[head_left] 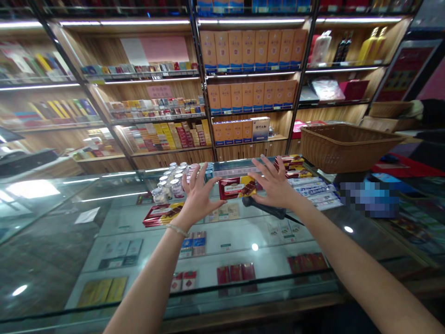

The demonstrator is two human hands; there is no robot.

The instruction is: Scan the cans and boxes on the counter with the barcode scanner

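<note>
A red and yellow chocolate box [237, 187] stands tilted toward me above the glass counter [52, 241]. My left hand [198, 192] is at its left edge and my right hand [274, 183] at its right edge. Both hands have their fingers spread wide, with the thumbs touching the box's upper corners. Whether the box rests on the counter or hangs between my hands I cannot tell. A thin bracelet circles my left wrist.
A similar chocolate box [163, 214] lies flat to the left. Several small jars [172, 181] stand behind it. A black handheld scanner [264, 207] lies under my right hand. More boxes [294, 167], white packs [313, 188] and a wicker basket [347, 146] sit right. Stocked shelves [250, 51] line the back.
</note>
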